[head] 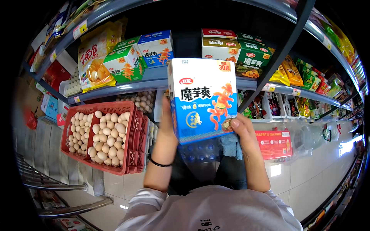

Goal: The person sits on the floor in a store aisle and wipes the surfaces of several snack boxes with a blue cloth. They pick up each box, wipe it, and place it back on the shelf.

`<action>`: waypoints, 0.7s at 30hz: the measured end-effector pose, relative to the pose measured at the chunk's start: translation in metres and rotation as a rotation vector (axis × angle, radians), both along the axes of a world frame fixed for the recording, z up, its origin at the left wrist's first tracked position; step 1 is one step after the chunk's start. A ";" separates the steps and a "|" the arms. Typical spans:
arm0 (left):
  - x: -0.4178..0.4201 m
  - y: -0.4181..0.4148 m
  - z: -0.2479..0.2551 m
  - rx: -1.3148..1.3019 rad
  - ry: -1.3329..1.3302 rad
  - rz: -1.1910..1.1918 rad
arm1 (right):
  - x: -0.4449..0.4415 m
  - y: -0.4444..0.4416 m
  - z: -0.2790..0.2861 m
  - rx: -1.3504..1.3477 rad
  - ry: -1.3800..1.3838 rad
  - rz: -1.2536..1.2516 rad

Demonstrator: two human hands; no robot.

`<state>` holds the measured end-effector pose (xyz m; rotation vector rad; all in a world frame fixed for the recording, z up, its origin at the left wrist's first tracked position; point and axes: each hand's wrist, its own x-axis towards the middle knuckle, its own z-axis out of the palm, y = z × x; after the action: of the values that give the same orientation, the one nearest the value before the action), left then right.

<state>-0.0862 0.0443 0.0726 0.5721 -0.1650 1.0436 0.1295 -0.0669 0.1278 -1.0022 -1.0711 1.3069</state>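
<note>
Both hands hold up a blue and white snack carton (pixel 203 101) in front of the shelf, its printed front facing me and slightly tilted. My left hand (pixel 166 122) grips the carton's left side, its fingers mostly hidden behind it. At the lower right corner, my right hand (pixel 245 130) has its thumb on the front face. A blue-grey cloth (pixel 231 145) hangs beside the right palm, below the carton; how it is held is hidden. Behind, the shelf (pixel 136 80) bears a similar blue carton (pixel 156 49) and a green and white carton (pixel 125 64).
A red plastic crate (pixel 131 141) with eggs stands to the left. Brown-topped (pixel 221 47) and dark green cartons (pixel 252 57) sit right of a shelf post (pixel 277 49). A yellow bread bag (pixel 98 63) leans at left. Clear-wrapped bottles with a red label (pixel 274 144) stand on the floor.
</note>
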 end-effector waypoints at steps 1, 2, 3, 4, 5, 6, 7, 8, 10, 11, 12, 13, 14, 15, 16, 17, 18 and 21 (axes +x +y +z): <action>0.014 -0.006 -0.018 -0.148 0.082 0.163 | -0.003 -0.002 0.005 -0.005 -0.064 -0.023; 0.028 -0.012 -0.031 -0.349 0.068 0.057 | -0.004 -0.004 0.009 -0.012 -0.129 -0.053; 0.037 -0.016 -0.034 -0.481 0.060 0.032 | -0.006 -0.005 0.011 -0.016 -0.193 -0.079; 0.041 -0.020 -0.036 -0.519 0.049 0.042 | 0.001 -0.008 0.009 0.006 -0.252 -0.096; 0.042 -0.023 -0.037 -0.547 0.037 0.050 | 0.011 -0.012 0.004 0.033 -0.381 -0.195; 0.044 -0.026 -0.036 -0.550 0.031 0.061 | 0.013 -0.014 0.018 0.109 -0.380 -0.366; 0.047 -0.028 -0.034 -0.555 0.022 0.064 | 0.025 -0.014 0.024 0.207 -0.493 -0.573; 0.049 -0.029 -0.032 -0.556 0.009 0.067 | 0.030 -0.016 0.032 0.266 -0.205 -0.663; 0.054 -0.034 -0.034 -0.560 -0.003 0.071 | 0.012 -0.014 0.058 0.483 -0.027 -0.708; 0.058 -0.037 -0.034 -0.559 -0.006 0.066 | 0.006 -0.011 0.064 0.595 -0.093 -0.783; 0.060 -0.039 -0.035 -0.559 -0.012 0.070 | 0.008 -0.007 0.059 0.724 -0.423 -0.728; 0.061 -0.043 -0.035 -0.560 -0.016 0.073 | 0.009 -0.004 0.057 0.841 -0.754 -0.656; 0.060 -0.046 -0.035 -0.553 -0.010 0.071 | 0.006 -0.003 0.058 0.839 -1.174 -0.444; 0.062 -0.046 -0.035 -0.548 -0.010 0.068 | -0.004 -0.003 0.065 0.760 -1.335 -0.358; 0.062 -0.048 -0.034 -0.541 -0.005 0.067 | -0.007 -0.004 0.067 0.720 -1.302 -0.347; 0.059 -0.049 -0.032 -0.532 0.005 0.074 | -0.007 -0.007 0.067 0.680 -1.269 -0.334; 0.058 -0.050 -0.028 -0.517 0.010 0.070 | -0.007 -0.013 0.067 0.723 -1.287 -0.222; 0.056 -0.051 -0.016 -0.442 -0.037 -0.009 | -0.004 -0.031 0.058 0.884 -1.343 0.052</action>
<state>-0.0299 -0.0072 0.0570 0.1520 0.0322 1.0425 0.1258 -0.0982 0.1859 -1.0707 -2.3673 -0.1026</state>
